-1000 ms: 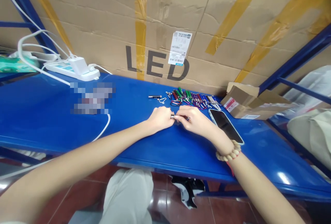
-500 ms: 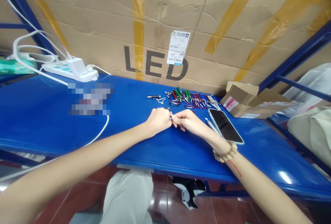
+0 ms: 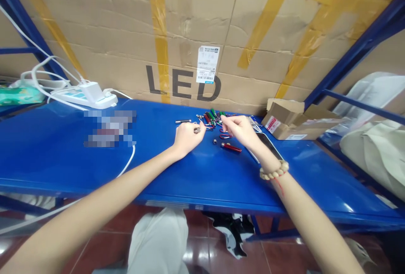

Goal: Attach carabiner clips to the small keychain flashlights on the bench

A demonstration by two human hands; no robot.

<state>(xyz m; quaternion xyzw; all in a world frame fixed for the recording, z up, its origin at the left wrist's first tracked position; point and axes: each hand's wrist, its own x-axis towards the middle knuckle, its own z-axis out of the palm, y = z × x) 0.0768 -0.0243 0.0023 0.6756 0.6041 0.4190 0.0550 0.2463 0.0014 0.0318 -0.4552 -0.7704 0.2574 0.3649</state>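
My left hand is closed round a small metallic cylindrical piece; only its end shows between thumb and fingers. Over the front of a cluster of small keychain flashlights, my right hand has thumb and forefinger pinched together. Whatever is in that pinch is too small to make out. Below the hands lie a red metal tube and a short silver cap. A black pen-shaped flashlight rests just behind my left hand. Several carabiner clips lie among the flashlights, partly hidden by my right hand.
A phone lies partly under my right forearm. An opened small carton stands at the right. At the left are a white power strip, cables and a blurred-out patch. A large cardboard box marked LED backs the blue table.
My hands have come apart: the right has moved away toward the flashlights, the left stays closed. The red tube and silver cap now show on the table. The view has shifted slightly.
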